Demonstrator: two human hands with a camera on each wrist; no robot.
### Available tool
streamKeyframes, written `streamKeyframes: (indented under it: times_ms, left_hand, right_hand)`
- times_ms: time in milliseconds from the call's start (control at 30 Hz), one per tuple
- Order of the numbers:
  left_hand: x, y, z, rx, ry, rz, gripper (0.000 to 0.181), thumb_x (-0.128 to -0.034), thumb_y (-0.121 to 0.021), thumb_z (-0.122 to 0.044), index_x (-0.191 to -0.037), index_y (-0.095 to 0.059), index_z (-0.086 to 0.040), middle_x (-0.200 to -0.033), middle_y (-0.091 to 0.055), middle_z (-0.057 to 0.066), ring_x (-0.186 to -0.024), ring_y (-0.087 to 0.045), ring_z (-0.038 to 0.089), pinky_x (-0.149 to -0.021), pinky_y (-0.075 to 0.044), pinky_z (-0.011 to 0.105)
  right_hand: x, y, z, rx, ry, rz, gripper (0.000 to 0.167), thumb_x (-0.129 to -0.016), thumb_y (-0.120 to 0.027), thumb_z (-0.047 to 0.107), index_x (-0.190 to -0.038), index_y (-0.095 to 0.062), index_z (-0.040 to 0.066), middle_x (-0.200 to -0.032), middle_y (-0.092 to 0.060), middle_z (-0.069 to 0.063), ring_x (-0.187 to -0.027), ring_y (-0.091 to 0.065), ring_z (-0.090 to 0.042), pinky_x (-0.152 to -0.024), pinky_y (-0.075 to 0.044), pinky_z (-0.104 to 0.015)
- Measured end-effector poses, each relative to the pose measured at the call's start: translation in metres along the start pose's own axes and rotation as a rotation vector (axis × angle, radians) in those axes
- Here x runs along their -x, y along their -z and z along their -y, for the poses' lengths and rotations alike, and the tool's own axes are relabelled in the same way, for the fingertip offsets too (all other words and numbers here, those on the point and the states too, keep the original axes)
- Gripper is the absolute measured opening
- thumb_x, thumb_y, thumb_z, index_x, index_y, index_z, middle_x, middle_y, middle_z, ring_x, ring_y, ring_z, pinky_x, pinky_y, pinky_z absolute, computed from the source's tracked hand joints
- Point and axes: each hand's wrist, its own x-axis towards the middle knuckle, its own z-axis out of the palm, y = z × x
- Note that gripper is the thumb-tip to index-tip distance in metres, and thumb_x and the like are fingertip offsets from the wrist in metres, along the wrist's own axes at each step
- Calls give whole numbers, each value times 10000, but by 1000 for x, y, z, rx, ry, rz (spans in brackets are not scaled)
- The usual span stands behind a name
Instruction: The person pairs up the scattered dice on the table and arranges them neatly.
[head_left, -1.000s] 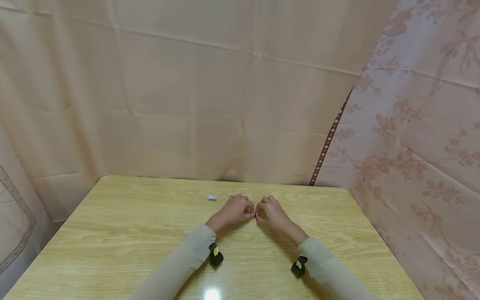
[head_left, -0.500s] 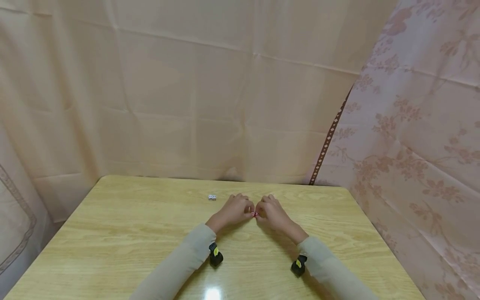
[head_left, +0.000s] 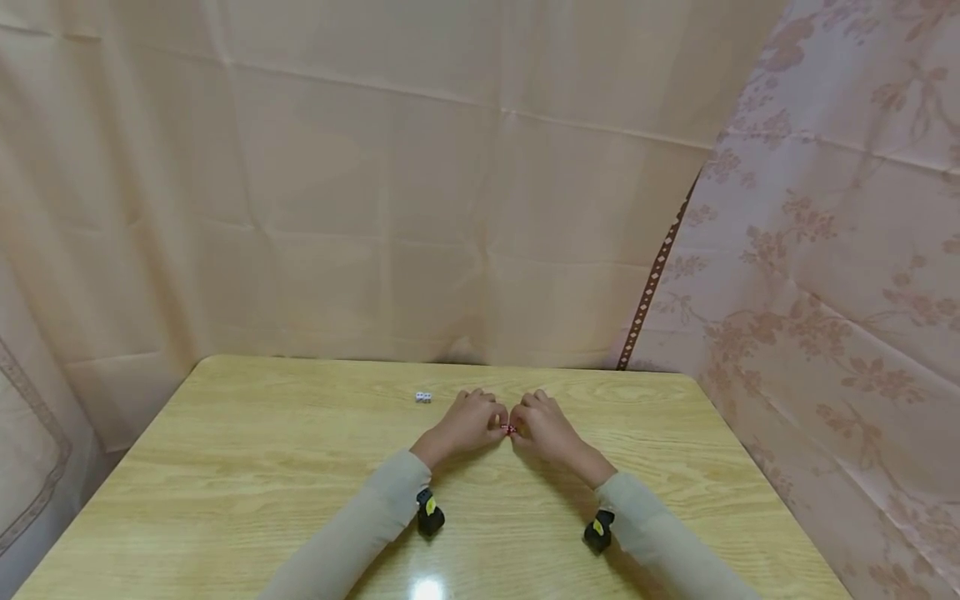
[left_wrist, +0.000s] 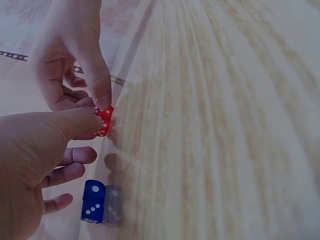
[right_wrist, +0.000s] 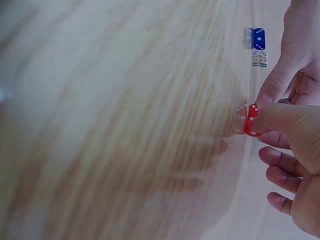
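Note:
In the head view, my left hand and right hand meet over the table. Between their thumbs and index fingertips is a small cluster of red dice with white dots. Both hands pinch it from opposite sides, as the left wrist view shows with the red dice partly hidden by the thumbs. From the right wrist, two red dice appear side by side, low at the table surface. To the left of my left hand, blue dice sit together, untouched.
White dice stand left of the hands near the far side of the wooden table. The right wrist view has white dice beside the blue ones. Beige curtain hangs behind, flowered cloth on the right.

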Motion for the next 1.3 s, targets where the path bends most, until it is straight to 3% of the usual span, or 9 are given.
streamKeyframes:
  times_ms: [500, 1033, 1300]
  left_hand:
    - [3, -4, 0, -46, 1, -17, 67, -928, -730, -287, -940, -711, -224, -842, -554, -69, -850, -459, 126, -825, -371, 357]
    - [7, -9, 1, 0, -23, -62, 73, -901, -753, -277, -920, -725, -212, -866, -565, -62, -849, -443, 120, -836, -374, 365]
    - [7, -7, -2, -15, -2, -24, 76, -924, -736, -286, -948, -732, -214, -901, -592, -55, -881, -470, 127, -872, -396, 388]
  right_hand:
    - [1, 0, 4, 97, 25, -3, 115, -827, -818, 155, -860, -708, 142, -868, -567, 8, -824, -403, -166, -769, -357, -357]
    - [3, 1, 4, 55, 37, -48, 137, -811, -841, 131, -858, -712, 132, -862, -570, 17, -824, -422, -163, -754, -342, -337]
    - [4, 0, 4, 42, 33, -45, 125, -812, -838, 128, -859, -722, 120, -863, -575, 8, -824, -425, -165, -758, -342, -337]
